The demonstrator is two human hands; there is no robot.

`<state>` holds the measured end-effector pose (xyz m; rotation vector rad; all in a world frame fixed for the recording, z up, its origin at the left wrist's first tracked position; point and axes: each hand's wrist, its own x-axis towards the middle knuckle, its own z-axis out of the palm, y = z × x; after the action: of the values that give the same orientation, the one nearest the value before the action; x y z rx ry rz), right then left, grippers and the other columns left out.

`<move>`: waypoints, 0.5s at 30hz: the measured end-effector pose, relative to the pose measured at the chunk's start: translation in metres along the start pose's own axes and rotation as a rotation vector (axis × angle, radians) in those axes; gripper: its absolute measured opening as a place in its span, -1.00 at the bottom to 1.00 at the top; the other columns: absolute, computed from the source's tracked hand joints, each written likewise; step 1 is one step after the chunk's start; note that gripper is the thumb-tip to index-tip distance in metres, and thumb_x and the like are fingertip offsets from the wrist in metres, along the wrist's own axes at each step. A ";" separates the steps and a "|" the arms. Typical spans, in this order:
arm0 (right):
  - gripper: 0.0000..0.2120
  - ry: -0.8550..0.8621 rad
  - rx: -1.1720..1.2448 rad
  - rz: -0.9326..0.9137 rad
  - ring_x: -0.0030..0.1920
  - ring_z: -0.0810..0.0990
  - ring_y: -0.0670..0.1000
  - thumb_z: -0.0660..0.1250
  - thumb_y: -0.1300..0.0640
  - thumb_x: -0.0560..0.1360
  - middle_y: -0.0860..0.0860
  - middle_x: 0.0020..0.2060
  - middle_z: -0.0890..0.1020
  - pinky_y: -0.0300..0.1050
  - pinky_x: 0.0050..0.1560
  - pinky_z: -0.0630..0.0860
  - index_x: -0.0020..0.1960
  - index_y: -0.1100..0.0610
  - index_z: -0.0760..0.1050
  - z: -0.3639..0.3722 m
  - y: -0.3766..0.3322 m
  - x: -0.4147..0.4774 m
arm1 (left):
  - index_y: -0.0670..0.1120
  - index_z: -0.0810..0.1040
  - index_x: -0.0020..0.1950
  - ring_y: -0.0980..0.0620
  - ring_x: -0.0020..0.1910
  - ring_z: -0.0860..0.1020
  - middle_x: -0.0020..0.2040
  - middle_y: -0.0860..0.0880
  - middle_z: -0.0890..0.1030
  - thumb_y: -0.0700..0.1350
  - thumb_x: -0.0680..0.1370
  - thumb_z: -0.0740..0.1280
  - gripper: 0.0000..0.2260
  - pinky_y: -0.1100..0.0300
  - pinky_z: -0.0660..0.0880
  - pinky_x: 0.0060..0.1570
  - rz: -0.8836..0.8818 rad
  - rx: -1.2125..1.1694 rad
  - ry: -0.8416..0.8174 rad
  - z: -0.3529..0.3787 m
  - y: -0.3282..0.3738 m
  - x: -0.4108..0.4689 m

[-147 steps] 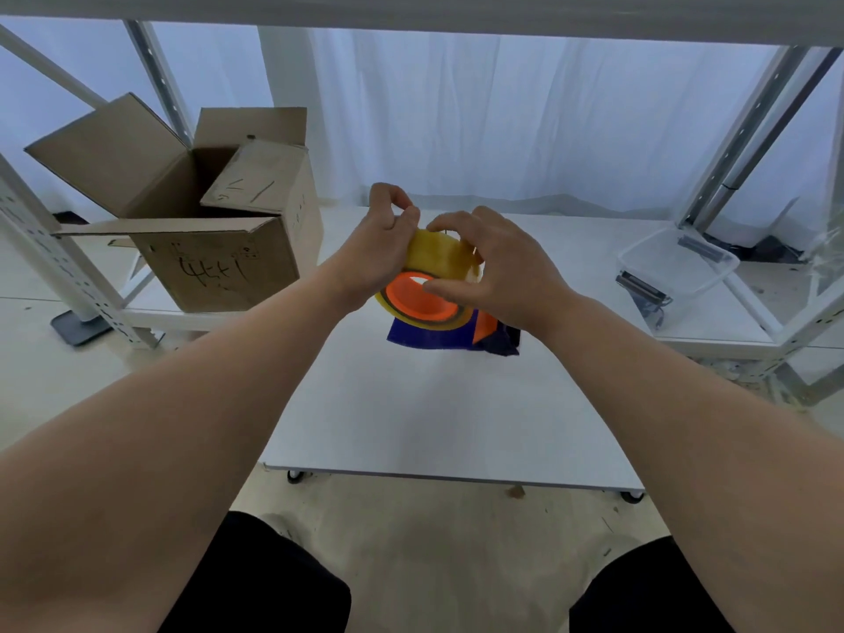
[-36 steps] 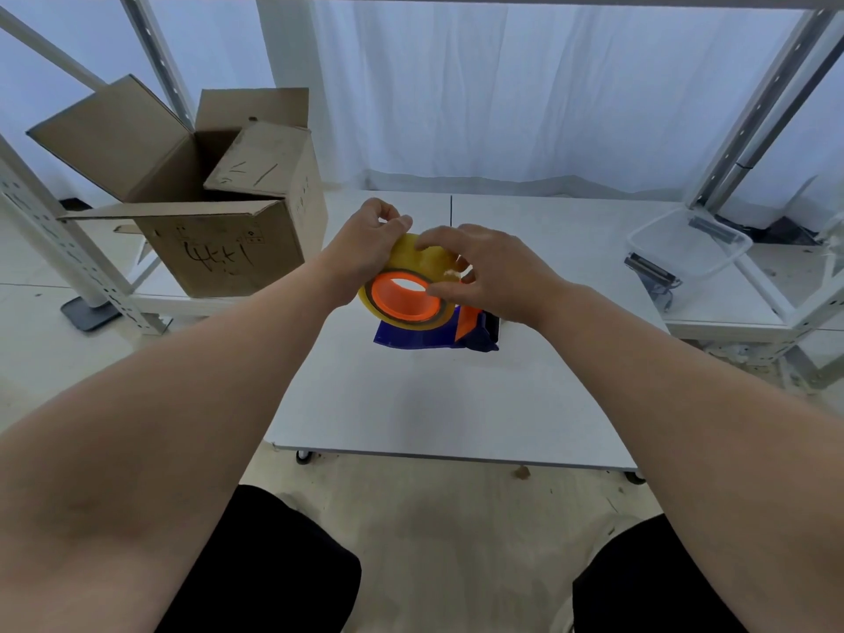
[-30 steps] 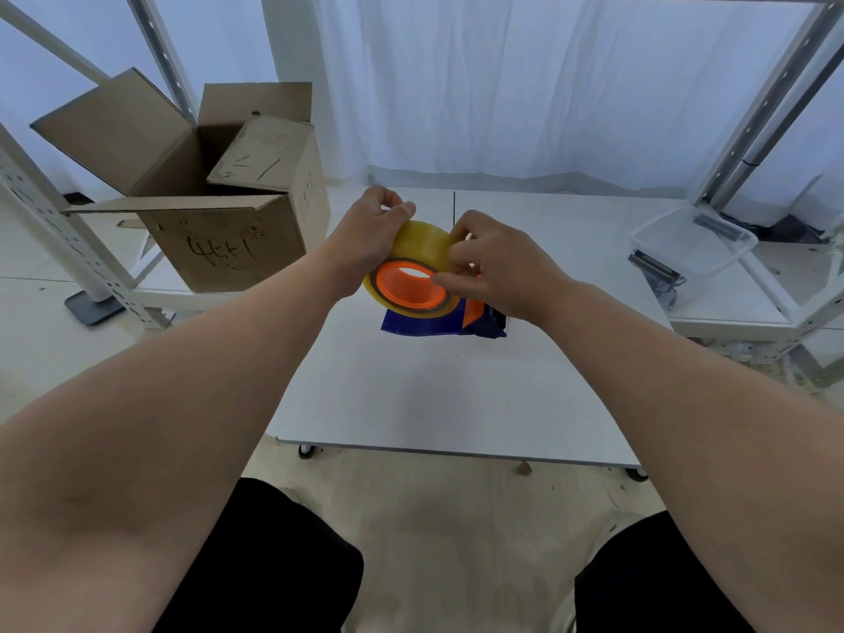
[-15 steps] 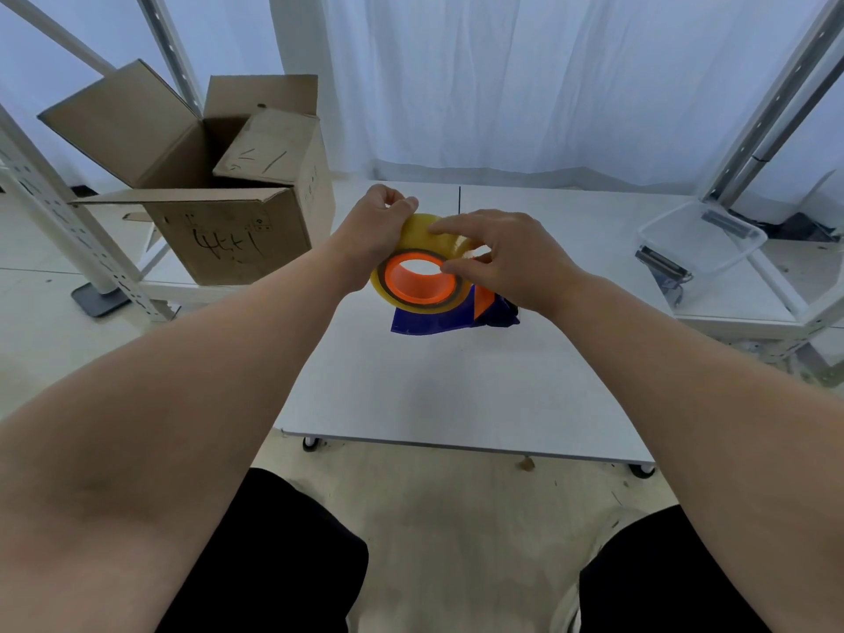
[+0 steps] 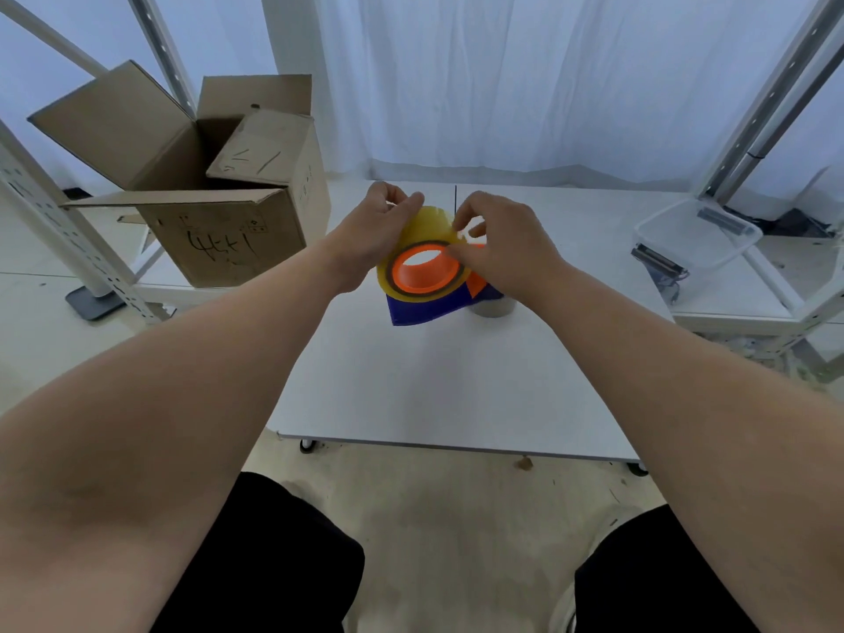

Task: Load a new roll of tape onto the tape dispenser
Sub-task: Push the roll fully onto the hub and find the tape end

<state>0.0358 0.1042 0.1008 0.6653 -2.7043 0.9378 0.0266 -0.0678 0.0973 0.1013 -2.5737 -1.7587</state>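
Left hand [image 5: 372, 239]: yours is clenched round the left side of the tape roll [image 5: 422, 228], the fingers curled over its far upper edge and the palm against the outer wrap.

Right hand [image 5: 507, 251]: fingers bent, the thumb lying on the near face of the roll and the forefinger hooked onto the upper right rim, so you pinch the roll there. I cannot tell whether a loose tape end sits between those fingertips.

Roll: a wide, yellowish, translucent, glossy ring with a thin dark core band. It sits around the orange hub [image 5: 424, 271], a smooth, hollow plastic cylinder whose open mouth faces you.

Tape dispenser [image 5: 427, 308]: flat dark blue plate below the roll with an orange triangular part at its right. Its lower edge is at or just above the table [image 5: 456, 381]; contact cannot be judged.

Position: the roll is between your two hands, touching both, held over the middle of the white, matte table.

A short grey cylinder [image 5: 492, 308] stands on the table just beside the dispenser, under your right wrist.

Open brown cardboard box [image 5: 219, 221] with handwritten marks at far left. Clear plastic tub [image 5: 698, 235] at far right. White curtain [image 5: 502, 84] behind.
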 end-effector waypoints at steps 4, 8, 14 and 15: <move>-0.68 0.066 0.108 0.124 -0.01 0.60 -0.03 0.38 -0.03 0.43 0.00 0.00 0.65 -0.25 -0.07 0.46 0.10 0.13 0.57 -0.004 0.000 0.005 | 0.02 0.28 0.11 0.04 -0.13 0.46 -0.06 0.01 0.43 -0.09 0.53 0.23 -0.80 0.22 0.44 -0.27 0.028 -0.013 -0.073 0.002 0.004 -0.002; -0.65 0.018 0.158 0.148 -0.05 0.59 -0.05 0.41 -0.10 0.41 0.00 -0.07 0.66 -0.24 -0.09 0.47 0.03 0.14 0.62 -0.007 0.003 0.004 | 0.00 0.23 0.13 -0.01 -0.09 0.48 -0.02 -0.04 0.44 -0.10 0.53 0.24 -0.75 0.18 0.45 -0.25 0.075 0.007 -0.101 0.004 0.004 -0.004; -0.81 0.006 0.216 0.173 -0.11 0.61 0.00 0.40 0.06 0.45 0.05 -0.11 0.67 -0.28 -0.24 0.48 -0.03 0.14 0.66 -0.007 0.005 0.006 | 0.04 0.22 0.10 0.03 -0.14 0.49 -0.09 0.03 0.43 -0.06 0.49 0.27 -0.72 0.23 0.43 -0.32 0.109 0.054 -0.088 0.005 0.001 -0.004; -0.83 0.003 0.212 0.170 -0.11 0.61 0.00 0.40 0.08 0.45 0.05 -0.11 0.67 -0.25 -0.22 0.49 -0.03 0.15 0.66 -0.007 0.005 0.006 | 0.04 0.22 0.10 0.03 -0.14 0.49 -0.09 0.03 0.43 -0.06 0.49 0.27 -0.72 0.24 0.43 -0.33 0.110 0.063 -0.088 0.005 0.001 -0.004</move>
<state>0.0290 0.1097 0.1053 0.4745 -2.7163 1.2789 0.0306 -0.0625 0.0961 -0.1175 -2.6392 -1.6808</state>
